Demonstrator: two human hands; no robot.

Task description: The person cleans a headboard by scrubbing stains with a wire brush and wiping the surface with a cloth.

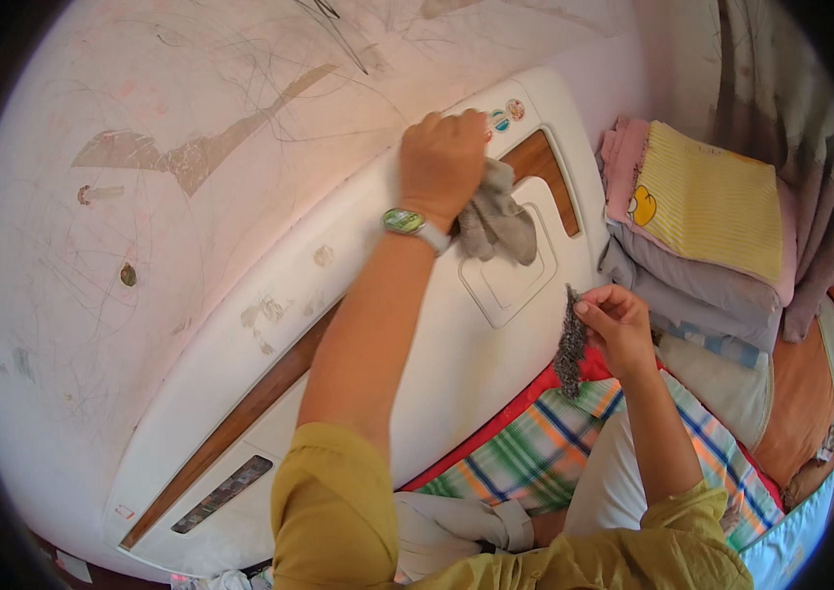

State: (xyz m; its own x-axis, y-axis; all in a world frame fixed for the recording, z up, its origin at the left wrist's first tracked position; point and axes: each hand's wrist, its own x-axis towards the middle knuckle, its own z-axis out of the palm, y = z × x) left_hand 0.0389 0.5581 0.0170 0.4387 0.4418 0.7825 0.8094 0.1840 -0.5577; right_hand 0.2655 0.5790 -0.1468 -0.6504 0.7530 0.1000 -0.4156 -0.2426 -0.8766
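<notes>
My left hand [443, 162], with a watch on its wrist, is closed at the upper edge of a white headboard [424, 391] with brown wood-look inlays. A grey cloth [498, 214] hangs from under this hand over a raised panel. My right hand [616, 321] pinches a dark grey, crumpled mesh scrubber [570, 346] between thumb and fingers, below and right of that panel. Round stickers [507, 115] sit on the headboard just right of my left hand. Grey smudges [263, 317] mark the headboard's surface, left of my forearm.
A pale wall [203, 96] with scribbles and peeled patches rises behind the headboard. Folded blankets with a yellow striped cloth [712, 199] on top are stacked at the right. A plaid bedsheet [520, 442] lies under my legs. Dark stained drapery hangs at the upper right.
</notes>
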